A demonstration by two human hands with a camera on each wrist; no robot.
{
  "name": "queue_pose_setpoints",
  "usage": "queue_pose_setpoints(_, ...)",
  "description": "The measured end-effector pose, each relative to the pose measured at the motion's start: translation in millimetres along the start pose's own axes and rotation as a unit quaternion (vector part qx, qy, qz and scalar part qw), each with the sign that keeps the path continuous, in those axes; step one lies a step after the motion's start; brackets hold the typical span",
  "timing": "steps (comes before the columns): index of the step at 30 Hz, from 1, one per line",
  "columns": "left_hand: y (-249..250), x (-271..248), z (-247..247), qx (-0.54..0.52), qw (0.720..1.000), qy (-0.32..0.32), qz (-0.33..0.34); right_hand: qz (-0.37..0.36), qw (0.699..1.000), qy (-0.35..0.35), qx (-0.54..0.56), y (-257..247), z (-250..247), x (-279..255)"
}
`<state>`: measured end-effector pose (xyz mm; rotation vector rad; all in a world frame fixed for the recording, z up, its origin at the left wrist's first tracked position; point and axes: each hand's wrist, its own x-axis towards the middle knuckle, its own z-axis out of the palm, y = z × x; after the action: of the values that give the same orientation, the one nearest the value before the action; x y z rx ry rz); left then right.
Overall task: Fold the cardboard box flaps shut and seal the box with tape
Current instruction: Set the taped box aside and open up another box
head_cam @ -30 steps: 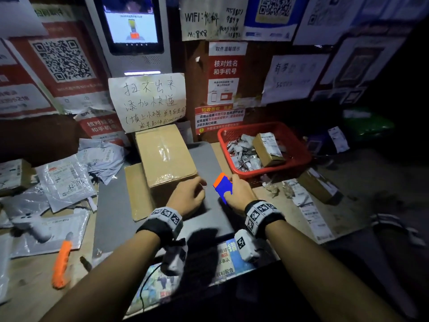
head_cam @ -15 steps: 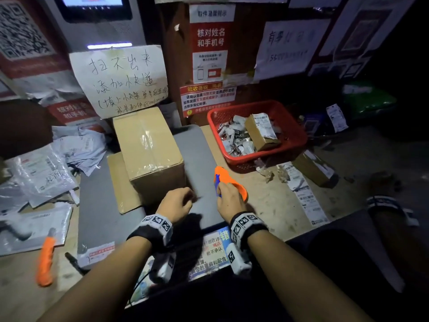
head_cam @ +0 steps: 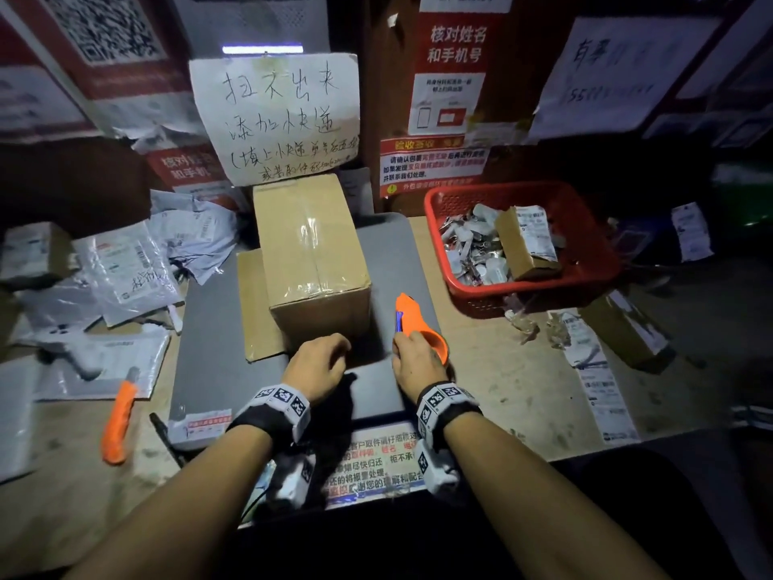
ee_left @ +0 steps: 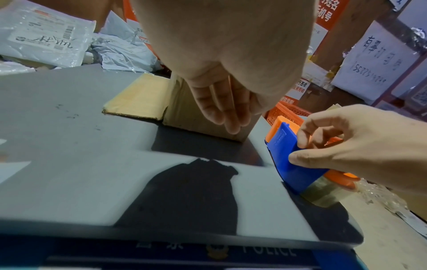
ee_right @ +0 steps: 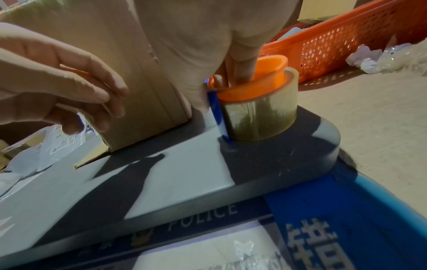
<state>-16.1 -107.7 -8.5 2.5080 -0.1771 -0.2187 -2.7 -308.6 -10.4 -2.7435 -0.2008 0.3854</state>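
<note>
A closed cardboard box (head_cam: 311,253) stands on a grey mat (head_cam: 217,370), with clear tape running along its top seam. One bottom flap (head_cam: 259,303) sticks out flat to its left. My left hand (head_cam: 318,362) hovers at the box's near face with relaxed fingers (ee_left: 226,113) and holds nothing. Just right of the box, my right hand (head_cam: 418,362) grips an orange and blue tape dispenser (head_cam: 412,324) with its fingers (ee_right: 240,73) inside the orange core. The tape roll (ee_right: 258,113) stands on the mat.
A red basket (head_cam: 594,228) with a small parcel and scraps sits at the back right. Grey mailers (head_cam: 125,270), a white scanner (head_cam: 71,349) and an orange box cutter (head_cam: 119,420) lie left. A long carton (head_cam: 627,332) lies right.
My right hand has turned the tape dispenser and lowered it onto the mat beside the box. My left hand has stayed at the box's near face. The head view has tilted down.
</note>
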Motion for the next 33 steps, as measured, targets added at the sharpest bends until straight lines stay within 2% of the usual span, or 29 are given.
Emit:
queue_pose_setpoints(5, 5.1, -2.2, -3.9, 0.004, 1.000, 0.019, 0.009, -0.007, 0.999, -0.002, -0.042, -3.8, -14.4, 4.3)
queue_pose_setpoints(8, 15.4, -6.6, -19.4, 0.004, 0.998, 0.038, 0.052, -0.011, 0.998, 0.042, -0.040, -11.8, -36.9, 8.8)
queue_pose_setpoints(11, 22.3, -11.9, -46.5, 0.003, 0.993, 0.095, 0.070, -0.014, 0.995, 0.101, 0.014, -26.8, -65.4, 22.7)
queue_pose_setpoints(13, 24.0, -12.0, -66.6, 0.006, 0.985, 0.160, 0.056, -0.024, 0.989, 0.133, 0.056, -38.1, -81.4, 36.9)
queue_pose_setpoints(15, 24.8, -11.5, -85.4, 0.010, 0.974, 0.224, 0.010, -0.031, 0.981, 0.158, 0.111, -51.8, -94.7, 49.4)
queue_pose_setpoints(18, 18.2, -6.3, -106.5, 0.006, 0.952, 0.284, -0.110, -0.040, 0.975, 0.131, 0.176, -74.3, -102.0, 66.4)
queue_pose_setpoints(19, 16.2, -4.2, -112.2, 0.005, 0.948, 0.281, -0.150, -0.041, 0.977, 0.097, 0.188, -82.7, -102.5, 69.6)
queue_pose_setpoints(21, 14.2, 0.1, -117.6, -0.009, 0.954, 0.223, -0.199, -0.044, 0.978, 0.042, 0.201, -94.7, -100.6, 71.8)
queue_pose_setpoints(23, 17.2, 2.2, -119.3, -0.095, 0.964, 0.159, -0.192, -0.046, 0.979, 0.028, 0.198, -101.5, -95.1, 71.0)
queue_pose_setpoints(25, 16.2, 1.9, -117.5, -0.154, 0.962, 0.140, -0.176, -0.045, 0.982, 0.033, 0.179, -105.4, -87.6, 68.9)
queue_pose_setpoints(27, 9.7, -0.8, -116.2, -0.150, 0.960, 0.150, -0.183, -0.032, 0.984, 0.024, 0.172, -109.0, -79.9, 64.7)
queue_pose_setpoints(29, -1.9, -4.9, -115.6, -0.124, 0.955, 0.157, -0.221, -0.021, 0.983, 0.022, 0.180, -113.1, -74.2, 59.4)
queue_pose_setpoints(33, -15.8, -14.0, -115.1, -0.079, 0.946, 0.116, -0.292, 0.003, 0.983, 0.034, 0.178, -122.7, -58.4, 46.6)
